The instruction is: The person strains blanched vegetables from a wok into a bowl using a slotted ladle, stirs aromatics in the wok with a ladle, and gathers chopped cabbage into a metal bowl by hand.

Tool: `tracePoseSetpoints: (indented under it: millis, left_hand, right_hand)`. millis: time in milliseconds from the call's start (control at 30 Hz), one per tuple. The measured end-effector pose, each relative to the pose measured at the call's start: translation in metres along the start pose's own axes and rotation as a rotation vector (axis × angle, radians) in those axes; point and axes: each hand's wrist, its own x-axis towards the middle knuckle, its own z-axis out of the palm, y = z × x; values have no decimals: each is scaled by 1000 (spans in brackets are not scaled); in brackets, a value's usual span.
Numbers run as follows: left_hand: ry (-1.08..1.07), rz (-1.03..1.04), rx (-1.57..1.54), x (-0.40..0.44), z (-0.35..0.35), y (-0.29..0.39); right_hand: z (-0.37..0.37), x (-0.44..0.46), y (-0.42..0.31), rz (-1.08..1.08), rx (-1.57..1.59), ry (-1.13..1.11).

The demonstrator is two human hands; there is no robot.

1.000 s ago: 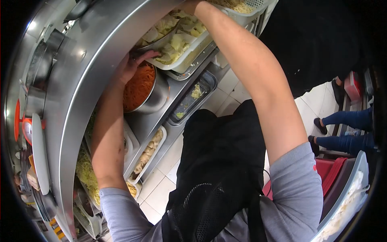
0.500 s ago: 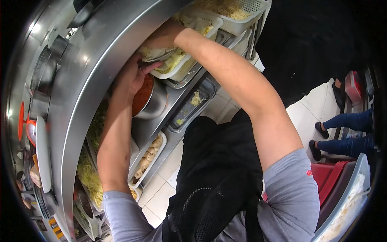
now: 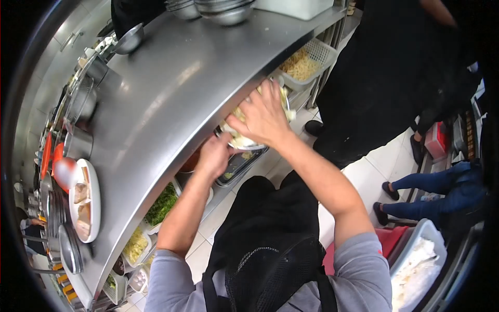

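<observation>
A metal bowl (image 3: 247, 148) heaped with pale yellow-white cut vegetable pieces, apparently cabbage (image 3: 240, 139), is at the front edge of the steel counter. My left hand (image 3: 215, 155) grips the bowl's near-left rim, with its thumb on top. Over the heap lies my right hand (image 3: 261, 115), palm down, fingers spread across the pieces. Much of the bowl is hidden under that hand. Below and left of the bowl, a pot of orange-red food (image 3: 191, 162) is partly covered by my left hand.
The steel counter (image 3: 171, 78) curves across the view, carrying stacked metal bowls (image 3: 226, 11) and a white oval plate of food (image 3: 84, 200). Beneath are a basket of shreds (image 3: 300, 65) and a container of chopped greens (image 3: 162, 204). A person in black (image 3: 358, 83) stands at right.
Both hands have come out from under the counter toward me, bringing the bowl of pieces into view. My right hand now spreads over the heap. The view has shifted, showing more countertop.
</observation>
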Motion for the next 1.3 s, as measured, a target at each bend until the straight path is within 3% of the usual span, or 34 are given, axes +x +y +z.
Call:
tracePoseSetpoints:
  millis: [133, 167, 233, 333, 400, 467, 567, 633, 933, 1167, 1267, 1300]
  left_hand:
    - [-32, 114, 19, -38, 34, -23]
    - [-64, 7, 3, -50, 35, -30]
    - [-144, 45, 84, -65, 35, -48]
    - [-142, 77, 143, -103, 65, -19]
    - [-216, 343, 146, -117, 75, 14]
    - [-119, 455, 203, -143, 82, 61]
    - [26, 279, 106, -188, 69, 146]
    - [64, 414, 50, -235, 94, 175]
    - [709, 558, -21, -406, -28, 309]
    - [1099, 553, -110, -575, -192, 327]
    - [1219, 704, 41, -626, -300, 296]
    - [1231, 682, -42, -650, -309, 317]
  right_hand:
    - [-45, -45, -17, 123, -62, -89]
    - [-56, -57, -22, 188, -79, -158]
    - [-82, -75, -34, 258, -99, -217]
    - [-135, -68, -58, 292, -159, -279]
    - [-162, -40, -66, 183, -114, -253]
    - [-191, 2, -86, 74, -88, -232]
    - [-214, 83, -131, -113, -146, -281]
    - [-271, 104, -158, -196, -84, -264]
    - [-225, 229, -386, -708, 429, -256]
    - [-177, 249, -637, -1009, 836, -508]
    - [-157, 268, -734, -992, 975, -454]
    - [-150, 273, -760, -930, 1025, -374]
